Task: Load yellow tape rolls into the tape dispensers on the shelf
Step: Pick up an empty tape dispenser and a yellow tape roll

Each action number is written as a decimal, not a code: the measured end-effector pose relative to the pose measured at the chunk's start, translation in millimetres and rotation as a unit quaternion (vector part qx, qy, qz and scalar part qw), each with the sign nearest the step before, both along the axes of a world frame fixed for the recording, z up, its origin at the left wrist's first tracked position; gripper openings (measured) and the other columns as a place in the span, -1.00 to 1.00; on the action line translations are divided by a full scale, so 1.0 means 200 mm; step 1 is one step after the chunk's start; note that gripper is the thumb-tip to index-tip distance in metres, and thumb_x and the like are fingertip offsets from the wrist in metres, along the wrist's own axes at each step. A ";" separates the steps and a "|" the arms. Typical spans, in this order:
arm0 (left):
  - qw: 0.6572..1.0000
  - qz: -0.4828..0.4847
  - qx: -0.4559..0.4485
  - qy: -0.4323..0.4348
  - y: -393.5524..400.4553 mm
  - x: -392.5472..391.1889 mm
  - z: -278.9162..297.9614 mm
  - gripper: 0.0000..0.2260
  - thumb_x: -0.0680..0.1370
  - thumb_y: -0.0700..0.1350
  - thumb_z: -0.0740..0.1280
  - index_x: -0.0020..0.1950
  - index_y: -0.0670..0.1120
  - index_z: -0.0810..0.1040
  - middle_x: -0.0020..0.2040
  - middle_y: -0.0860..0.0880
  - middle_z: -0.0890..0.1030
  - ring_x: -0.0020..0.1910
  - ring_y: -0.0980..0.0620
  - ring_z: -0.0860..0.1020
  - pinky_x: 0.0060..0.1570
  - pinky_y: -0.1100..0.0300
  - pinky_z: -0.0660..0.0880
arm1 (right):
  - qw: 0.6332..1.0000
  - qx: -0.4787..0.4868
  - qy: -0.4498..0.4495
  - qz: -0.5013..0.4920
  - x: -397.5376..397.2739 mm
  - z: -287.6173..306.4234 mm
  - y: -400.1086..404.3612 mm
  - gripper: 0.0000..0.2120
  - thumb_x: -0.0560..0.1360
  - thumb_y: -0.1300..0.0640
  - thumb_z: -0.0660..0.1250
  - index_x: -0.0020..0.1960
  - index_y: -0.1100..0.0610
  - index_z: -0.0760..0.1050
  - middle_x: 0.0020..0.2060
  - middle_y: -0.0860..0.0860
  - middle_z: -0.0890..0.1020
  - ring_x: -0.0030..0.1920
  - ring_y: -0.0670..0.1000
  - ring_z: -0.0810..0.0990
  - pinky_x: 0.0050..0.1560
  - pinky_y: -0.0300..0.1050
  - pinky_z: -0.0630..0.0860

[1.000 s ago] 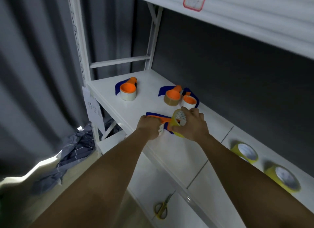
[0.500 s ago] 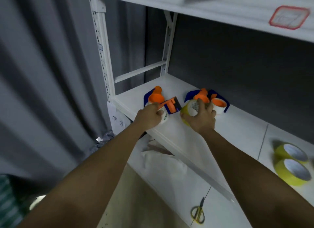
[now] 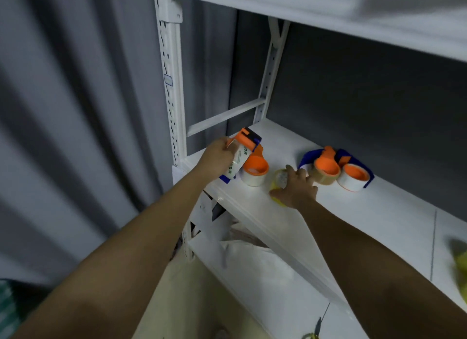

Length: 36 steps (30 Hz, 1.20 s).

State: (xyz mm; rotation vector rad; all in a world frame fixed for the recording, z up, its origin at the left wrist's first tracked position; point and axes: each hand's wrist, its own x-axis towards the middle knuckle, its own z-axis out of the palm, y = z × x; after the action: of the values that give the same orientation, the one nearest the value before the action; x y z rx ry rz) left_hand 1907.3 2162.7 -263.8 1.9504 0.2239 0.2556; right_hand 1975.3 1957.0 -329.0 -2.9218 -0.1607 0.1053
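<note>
My left hand (image 3: 219, 157) grips an orange-and-blue tape dispenser (image 3: 243, 149), lifted and tilted above the left end of the white shelf (image 3: 366, 212). Just right of it stands a dispenser with a white roll and orange core (image 3: 255, 170). My right hand (image 3: 295, 187) holds a yellow tape roll (image 3: 278, 184) down at the shelf's front edge. Two more dispensers sit further right, one with a brown roll (image 3: 324, 173), one with a white roll (image 3: 353, 178). A blurred yellow roll (image 3: 461, 265) shows at the right edge.
The shelf's white upright post (image 3: 171, 86) stands right beside my left hand. Another shelf board (image 3: 328, 8) hangs overhead. Below lie a lower shelf with crumpled white plastic (image 3: 252, 258) and yellow-handled scissors (image 3: 313, 335). A grey curtain (image 3: 75, 111) fills the left.
My left hand has lifted the dispenser up and to the left, toward the post. My right hand has lowered the yellow roll onto the shelf. The view has swung left.
</note>
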 end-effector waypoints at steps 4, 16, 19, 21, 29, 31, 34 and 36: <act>1.000 -0.001 0.014 0.001 0.03 0.12 -0.01 -0.80 0.63 -0.01 0.14 -0.17 0.01 0.39 -0.24 0.06 0.52 -0.29 0.18 0.50 -0.39 0.34 0.34 | 1.000 -0.024 0.020 -0.003 0.12 -0.08 0.03 -0.16 0.34 -0.17 0.41 0.46 -0.03 0.06 0.35 0.13 0.24 0.33 0.25 0.24 0.20 0.14 0.32; 0.998 -0.005 -0.055 0.012 0.13 0.31 -0.03 -0.82 0.63 0.01 0.13 -0.03 -0.03 0.46 -0.17 0.04 0.58 -0.22 0.12 0.56 -0.24 0.24 0.48 | 0.973 0.199 -0.073 0.087 0.28 0.14 0.20 -0.34 0.44 0.03 0.40 0.46 -0.05 0.19 0.45 0.05 0.17 0.44 0.17 0.13 0.32 0.03 0.27; 0.997 -0.006 -0.073 0.009 0.16 0.33 -0.02 -0.85 0.62 0.01 0.15 -0.03 0.02 0.47 -0.20 0.09 0.56 -0.23 0.14 0.54 -0.28 0.27 0.44 | 0.915 0.317 -0.195 0.156 0.23 0.30 0.32 -0.61 0.45 0.20 0.36 0.26 0.04 0.43 0.18 0.02 0.44 0.16 0.02 0.45 0.04 -0.19 0.41; 0.996 -0.004 -0.093 0.005 0.18 0.33 -0.01 -0.87 0.62 -0.01 0.16 -0.05 0.05 0.48 -0.21 0.11 0.56 -0.24 0.17 0.53 -0.31 0.29 0.40 | 0.906 0.313 -0.185 0.218 0.19 0.35 0.40 -0.60 0.44 0.23 0.36 0.26 0.07 0.43 0.13 0.02 0.48 0.08 -0.02 0.47 0.00 -0.22 0.40; 0.981 0.004 -0.186 0.047 0.33 0.29 0.15 -0.81 0.58 -0.04 0.23 -0.20 0.02 0.53 -0.23 -0.03 0.60 -0.15 -0.05 0.57 -0.08 0.08 0.54 | 0.909 0.344 -0.085 0.219 0.09 0.35 0.59 -0.64 0.59 0.12 0.20 0.38 0.01 0.38 0.18 -0.01 0.56 0.06 -0.15 0.48 -0.05 -0.56 0.37; 0.982 -0.018 -0.181 0.053 0.35 0.26 0.15 -0.82 0.58 0.01 0.22 -0.13 -0.01 0.54 -0.11 -0.09 0.62 -0.02 -0.12 0.58 0.15 -0.05 0.51 | 0.910 0.359 -0.090 0.186 0.06 0.35 0.64 -0.67 0.61 0.10 0.17 0.37 0.01 0.39 0.14 -0.01 0.58 0.00 -0.16 0.47 -0.10 -0.56 0.37; 0.995 -0.057 -0.076 0.034 0.39 0.19 0.14 -0.59 0.48 0.25 0.24 0.16 -0.01 0.46 0.09 -0.06 0.58 0.12 -0.07 0.55 0.23 -0.09 0.45 | 0.917 0.350 -0.109 0.159 0.03 0.35 0.69 -0.71 0.61 0.11 0.15 0.31 0.04 0.45 0.08 0.05 0.62 0.01 -0.05 0.54 0.00 -0.25 0.46; 0.995 -0.092 0.044 0.009 0.40 0.15 0.13 -0.42 0.40 0.27 0.28 0.29 -0.04 0.39 0.17 -0.07 0.53 0.18 -0.06 0.51 0.23 -0.08 0.44 | 0.924 0.336 -0.102 0.153 0.01 0.35 0.72 -0.72 0.61 0.15 0.14 0.26 0.08 0.49 0.03 0.08 0.64 0.01 0.05 0.59 0.06 -0.02 0.53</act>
State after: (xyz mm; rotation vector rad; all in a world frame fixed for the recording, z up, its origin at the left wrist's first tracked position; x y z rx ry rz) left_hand 1936.4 2243.4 -237.9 2.0452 0.0434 0.1290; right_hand 1976.9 2101.9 -259.6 -2.1951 -0.5630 -0.1762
